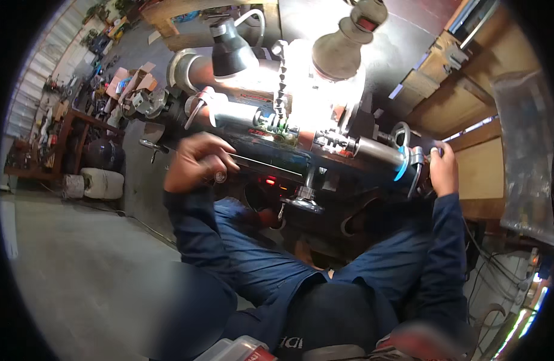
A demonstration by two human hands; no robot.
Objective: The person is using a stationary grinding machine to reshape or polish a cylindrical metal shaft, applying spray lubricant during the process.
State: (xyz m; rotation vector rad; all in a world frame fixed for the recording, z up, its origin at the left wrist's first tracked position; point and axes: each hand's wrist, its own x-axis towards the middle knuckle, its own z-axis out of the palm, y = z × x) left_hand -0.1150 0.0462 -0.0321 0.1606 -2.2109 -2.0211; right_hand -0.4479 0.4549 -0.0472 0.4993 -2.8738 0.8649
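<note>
In front of me stands a machine tool with two bright metal cylinders in line, a left cylinder and a right cylinder. Toothed metal fittings sit at their inner ends. My left hand is at the machine's left front, its fingers curled beside a small round knob; what they hold, if anything, is hidden. A thin bright rod or edge runs rightward from near these fingertips. My right hand wraps round a dark part at the machine's right end, beside a metal clamp ring.
A black lamp and a jointed coolant hose hang over the machine. Below its middle is a handwheel, near my knees. A cluttered shelf and a white jug stand left. Wooden panels and cables are at right.
</note>
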